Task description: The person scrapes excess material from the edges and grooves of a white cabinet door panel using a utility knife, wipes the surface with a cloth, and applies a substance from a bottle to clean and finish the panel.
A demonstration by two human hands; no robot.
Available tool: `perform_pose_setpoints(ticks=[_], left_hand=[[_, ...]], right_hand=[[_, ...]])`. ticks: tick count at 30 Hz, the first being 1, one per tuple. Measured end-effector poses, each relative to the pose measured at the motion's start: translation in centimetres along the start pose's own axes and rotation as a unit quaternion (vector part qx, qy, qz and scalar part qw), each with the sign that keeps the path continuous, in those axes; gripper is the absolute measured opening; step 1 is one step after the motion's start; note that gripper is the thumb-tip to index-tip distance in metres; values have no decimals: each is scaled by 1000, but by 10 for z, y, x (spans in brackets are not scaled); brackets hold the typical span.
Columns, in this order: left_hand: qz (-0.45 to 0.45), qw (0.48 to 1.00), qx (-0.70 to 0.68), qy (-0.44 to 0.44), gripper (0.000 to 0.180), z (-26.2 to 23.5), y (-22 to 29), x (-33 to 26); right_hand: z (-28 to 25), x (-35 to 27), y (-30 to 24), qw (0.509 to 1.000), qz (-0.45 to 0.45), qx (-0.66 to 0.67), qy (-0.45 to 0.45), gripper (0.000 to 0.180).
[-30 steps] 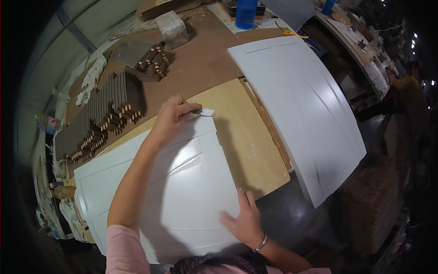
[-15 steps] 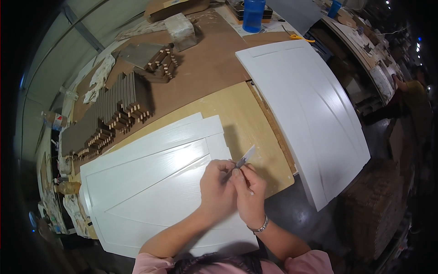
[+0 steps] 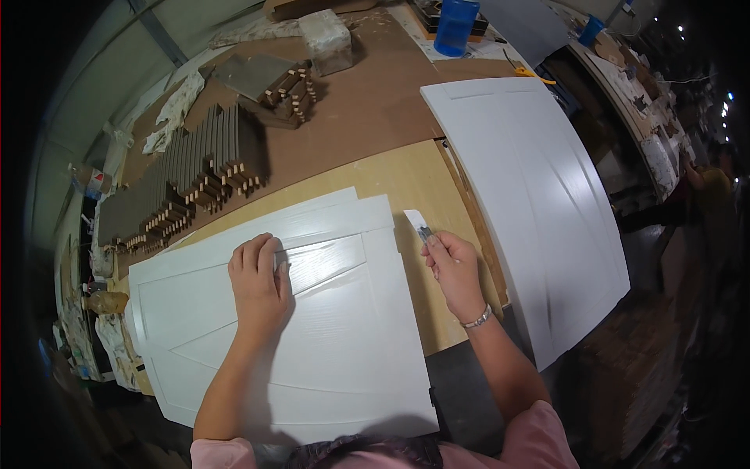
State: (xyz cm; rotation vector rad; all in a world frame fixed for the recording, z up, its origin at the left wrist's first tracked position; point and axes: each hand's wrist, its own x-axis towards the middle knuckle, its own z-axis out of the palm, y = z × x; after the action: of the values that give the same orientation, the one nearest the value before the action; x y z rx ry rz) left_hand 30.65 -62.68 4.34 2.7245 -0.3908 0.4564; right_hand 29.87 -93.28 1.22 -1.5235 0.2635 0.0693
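Note:
A white cabinet door panel (image 3: 328, 359) lies flat on the workbench in front of me, stacked on another white panel. My left hand (image 3: 258, 285) rests palm down on its upper part, fingers together near the arched groove. My right hand (image 3: 451, 266) is just off the panel's right edge, above the pale wooden board (image 3: 422, 187), and grips a small putty knife (image 3: 416, 223) whose white blade points up and away.
A second white door panel (image 3: 531, 203) lies to the right, overhanging the bench. Stacks of grey wooden strips (image 3: 195, 172) sit at the upper left on the brown bench top (image 3: 367, 109). A blue container (image 3: 455, 25) stands at the far edge.
One second ago my left hand reached to the panel's top edge. Then both hands met over the panel's right side. Now they are apart, left on the panel, right holding the knife.

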Motion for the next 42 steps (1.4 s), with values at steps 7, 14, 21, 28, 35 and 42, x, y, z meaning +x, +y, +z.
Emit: perform_pose_setpoints(ticks=[7, 14, 21, 28, 35, 42], left_hand=[[-9, 1000, -2, 3, 41, 0, 2, 1], [-12, 1000, -2, -1, 41, -1, 3, 2], [3, 1000, 8, 0, 41, 1, 3, 5], [1, 1000, 3, 7, 41, -1, 1, 2], [4, 1000, 4, 10, 41, -1, 1, 2], [-4, 1000, -2, 13, 40, -2, 1, 1]], right_hand=[[16, 36, 10, 986, -93, -139, 9, 27], [19, 48, 6, 983, -115, -143, 27, 26], [9, 53, 15, 983, -114, -141, 2, 26], [8, 40, -10, 974, -158, -160, -15, 25], [10, 42, -14, 961, -117, -214, -129, 29], [4, 56, -22, 951, -79, -247, -171, 31]])
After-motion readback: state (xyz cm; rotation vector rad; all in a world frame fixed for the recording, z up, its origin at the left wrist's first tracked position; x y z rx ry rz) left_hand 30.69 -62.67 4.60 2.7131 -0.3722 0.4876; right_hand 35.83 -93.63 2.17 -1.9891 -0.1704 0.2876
